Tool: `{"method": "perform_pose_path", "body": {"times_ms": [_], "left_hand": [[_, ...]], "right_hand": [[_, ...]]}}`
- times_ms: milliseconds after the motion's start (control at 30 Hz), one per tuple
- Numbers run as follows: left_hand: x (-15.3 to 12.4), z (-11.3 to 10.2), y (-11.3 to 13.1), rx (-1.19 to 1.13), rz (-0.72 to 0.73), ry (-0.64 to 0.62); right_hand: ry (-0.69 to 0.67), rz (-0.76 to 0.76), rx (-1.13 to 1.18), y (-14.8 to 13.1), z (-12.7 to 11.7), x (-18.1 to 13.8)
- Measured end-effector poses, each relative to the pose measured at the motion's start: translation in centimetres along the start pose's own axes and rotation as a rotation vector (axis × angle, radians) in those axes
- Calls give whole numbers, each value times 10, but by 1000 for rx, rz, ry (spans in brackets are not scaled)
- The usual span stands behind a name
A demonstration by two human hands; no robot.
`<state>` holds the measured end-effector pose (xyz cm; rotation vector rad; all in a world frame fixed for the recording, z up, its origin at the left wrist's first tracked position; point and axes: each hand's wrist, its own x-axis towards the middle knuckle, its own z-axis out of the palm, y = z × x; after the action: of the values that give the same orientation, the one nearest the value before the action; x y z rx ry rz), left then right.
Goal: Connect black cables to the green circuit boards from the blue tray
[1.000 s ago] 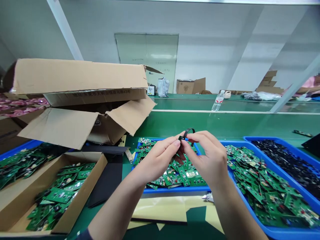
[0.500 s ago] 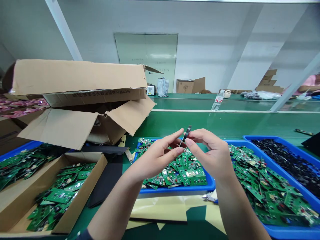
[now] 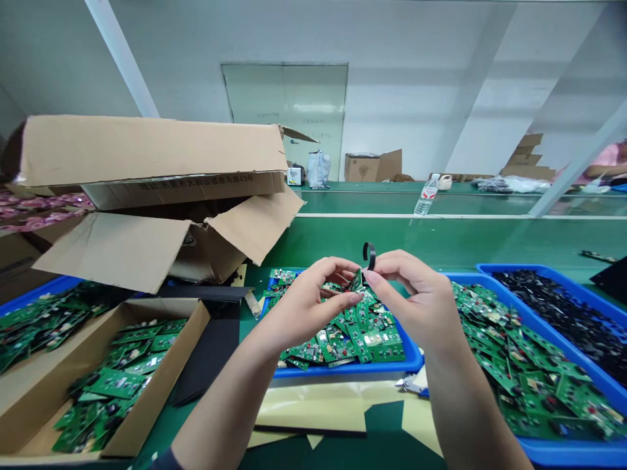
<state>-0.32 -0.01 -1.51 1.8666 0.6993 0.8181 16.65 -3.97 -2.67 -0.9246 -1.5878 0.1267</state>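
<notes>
My left hand [image 3: 313, 303] pinches a small green circuit board [image 3: 357, 279] between thumb and fingers, above the middle blue tray [image 3: 337, 372]. Close beside it, my right hand [image 3: 416, 290] grips a curved black strip [image 3: 369, 253], whose hooked end stands up above the fingertips. Where strip and board come together, the fingers partly hide them, so I cannot tell if they are joined. Many green circuit boards [image 3: 360, 336] with small components lie heaped in the tray below both hands.
On the right are a blue tray of circuit boards [image 3: 533, 372] and one of black pieces [image 3: 563, 310]. A cardboard box of boards [image 3: 157, 398] stands left, beneath large cartons [image 3: 157, 153]. Cutters [image 3: 411, 385] lie near my right wrist; a water bottle [image 3: 426, 196] stands further back.
The black strip has turned, so its curved hook now stands upright above my fingers. The board has tilted and shows its green face. Both hands stay in nearly the same place.
</notes>
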Motion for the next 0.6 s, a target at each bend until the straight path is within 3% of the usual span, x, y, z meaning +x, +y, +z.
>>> {"method": "perform_pose_path", "body": {"times_ms": [367, 500, 600], "left_hand": [[5, 5, -4, 38, 121, 189], [7, 0, -9, 101, 223, 339], [7, -3, -11, 137, 341, 380]], "right_hand": [[-29, -50, -23, 2, 0, 1], [-126, -20, 138, 4, -5, -1], [-127, 51, 366, 7, -8, -1]]}}
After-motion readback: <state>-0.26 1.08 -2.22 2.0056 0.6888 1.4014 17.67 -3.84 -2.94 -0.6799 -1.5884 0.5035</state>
